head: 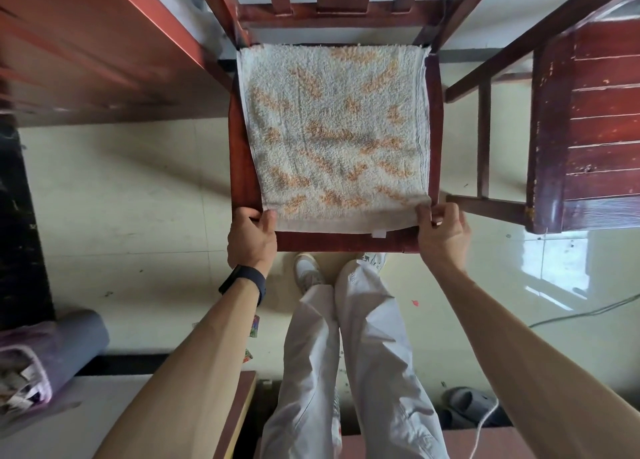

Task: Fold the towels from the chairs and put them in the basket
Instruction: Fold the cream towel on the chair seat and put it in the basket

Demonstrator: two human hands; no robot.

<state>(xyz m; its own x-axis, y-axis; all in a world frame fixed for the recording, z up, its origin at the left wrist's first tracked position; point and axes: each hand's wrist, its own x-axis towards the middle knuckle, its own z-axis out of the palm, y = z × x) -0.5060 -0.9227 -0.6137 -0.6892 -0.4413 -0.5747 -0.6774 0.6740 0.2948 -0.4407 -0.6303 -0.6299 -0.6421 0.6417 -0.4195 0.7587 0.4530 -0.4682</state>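
Nearest to me, my left hand [251, 231], the one with the dark band [244, 282] on its wrist, grips the near-left corner of the towel [336, 129]. The thumb lies on top of the cloth and the fingers curl over the front edge of the chair seat [242, 167]. My right hand [441, 231] pinches the near-right corner between thumb and fingertips, just beside the seat's front right corner. Neither hand is slack, and each has cloth in it. The near hem runs left to right between my two grips, with a small white tag [378, 233] hanging off it closer to the right hand. It lies almost along the seat's front rail. From that hem the whole towel, white terry with an orange leaf pattern, stretches away from me, flat on the seat and close to square. If it has a long axis, that runs near to far. Its far edge lies at the foot of the chair back [332, 11], its right side lies on the seat's right rail, and on the left a strip of red wood shows beside it. Both hands are equally close to their corners and equally far from that back hem. So I judge the fold turns on carrying the near hem straight away from me until it meets the far one, corners matched. A second chair [588, 129] stands to the right, well apart. I cannot make out a basket for certain.
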